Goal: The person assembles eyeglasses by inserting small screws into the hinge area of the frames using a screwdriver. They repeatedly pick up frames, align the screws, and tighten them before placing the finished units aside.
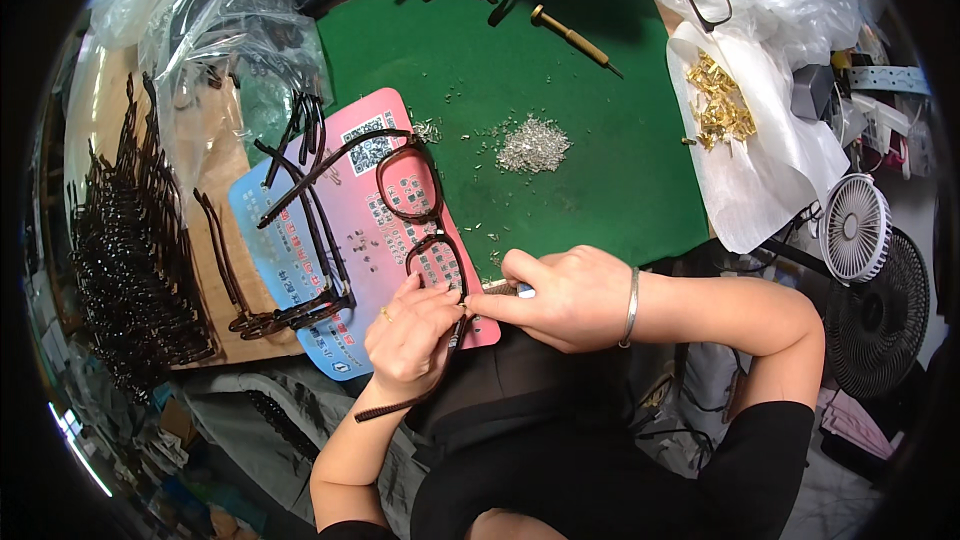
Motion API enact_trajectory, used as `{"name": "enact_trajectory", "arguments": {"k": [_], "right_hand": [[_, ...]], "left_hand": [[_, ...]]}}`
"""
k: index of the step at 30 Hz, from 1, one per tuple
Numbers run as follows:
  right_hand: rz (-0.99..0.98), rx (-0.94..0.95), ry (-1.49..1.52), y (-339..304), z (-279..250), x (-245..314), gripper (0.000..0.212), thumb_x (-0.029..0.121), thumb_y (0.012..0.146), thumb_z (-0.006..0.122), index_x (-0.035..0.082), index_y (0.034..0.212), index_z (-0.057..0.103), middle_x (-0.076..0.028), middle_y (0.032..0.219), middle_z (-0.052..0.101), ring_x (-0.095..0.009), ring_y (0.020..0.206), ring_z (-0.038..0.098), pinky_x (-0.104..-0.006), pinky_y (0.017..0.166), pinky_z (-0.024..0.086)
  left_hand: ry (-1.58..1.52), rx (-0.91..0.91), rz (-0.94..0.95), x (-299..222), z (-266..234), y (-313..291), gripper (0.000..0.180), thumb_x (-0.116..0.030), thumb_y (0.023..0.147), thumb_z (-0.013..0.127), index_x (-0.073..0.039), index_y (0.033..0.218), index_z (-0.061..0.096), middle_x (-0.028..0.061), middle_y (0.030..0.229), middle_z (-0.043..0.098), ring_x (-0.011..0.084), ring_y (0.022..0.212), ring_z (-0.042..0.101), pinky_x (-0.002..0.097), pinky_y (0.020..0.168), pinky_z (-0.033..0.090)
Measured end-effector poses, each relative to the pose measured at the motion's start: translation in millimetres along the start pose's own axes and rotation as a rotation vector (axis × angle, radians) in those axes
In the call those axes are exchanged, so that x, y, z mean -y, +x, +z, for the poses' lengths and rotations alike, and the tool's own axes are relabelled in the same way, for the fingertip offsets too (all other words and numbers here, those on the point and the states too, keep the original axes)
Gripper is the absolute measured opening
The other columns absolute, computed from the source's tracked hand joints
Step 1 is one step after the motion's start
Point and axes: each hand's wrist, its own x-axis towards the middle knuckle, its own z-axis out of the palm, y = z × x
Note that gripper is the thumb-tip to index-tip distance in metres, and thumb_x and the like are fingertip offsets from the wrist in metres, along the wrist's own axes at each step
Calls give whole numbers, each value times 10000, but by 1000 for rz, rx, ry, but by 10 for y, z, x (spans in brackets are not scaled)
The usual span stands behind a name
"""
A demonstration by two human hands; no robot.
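At the near side, our left hand [413,336] pinches dark eyeglasses [438,202] over a pink-and-blue card [378,275]; our right hand [555,297] grips a slim tool [503,290].

Left hand [412,337] palm-down — right hand [560,298] curled nearby.

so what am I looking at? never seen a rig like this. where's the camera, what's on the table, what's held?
No machine here: each grip is a person's bare hand. The single picture comes from a fisheye camera on their head, looking down, so edges bend. The left hand holds a dark glasses frame; the right hand pinches a slim tool, mostly hidden, against it. Beneath lies a pink-and-blue sheet, partly over a green mat. On the mat are a pile of tiny silvery pieces and a brass-coloured screwdriver. Gold-coloured pieces lie on white paper to the right.
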Motion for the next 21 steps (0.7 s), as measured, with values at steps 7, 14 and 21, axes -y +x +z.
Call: {"name": "enact_trajectory", "arguments": {"k": [7,14,21], "right_hand": [[13,65,-12,128,-4,-21,467,139,773,579,78,1221,462,-106,813,489,-264,483,557,-359,430,482],[6,22,-55,92,1,0,454,164,793,573,82,1225,460,-106,819,486,-256,518,570,-361,440,480],[145,-165,-39,-285,-299,28,450,186,790,608,75,1201,462,-109,885,489,-258,649,595,-347,540,499]], "left_hand": [[6,-23,81,91,17,-59,158,-61,631,770,-55,714,635,65,796,668,216,758,660,388,820,514],[-51,-13,60,88,28,-40,172,-63,624,769,-55,715,623,56,786,658,206,758,649,447,910,448],[-128,-113,173,-184,-187,184,285,-29,628,766,-55,863,608,15,739,652,160,614,568,398,845,437]]}}
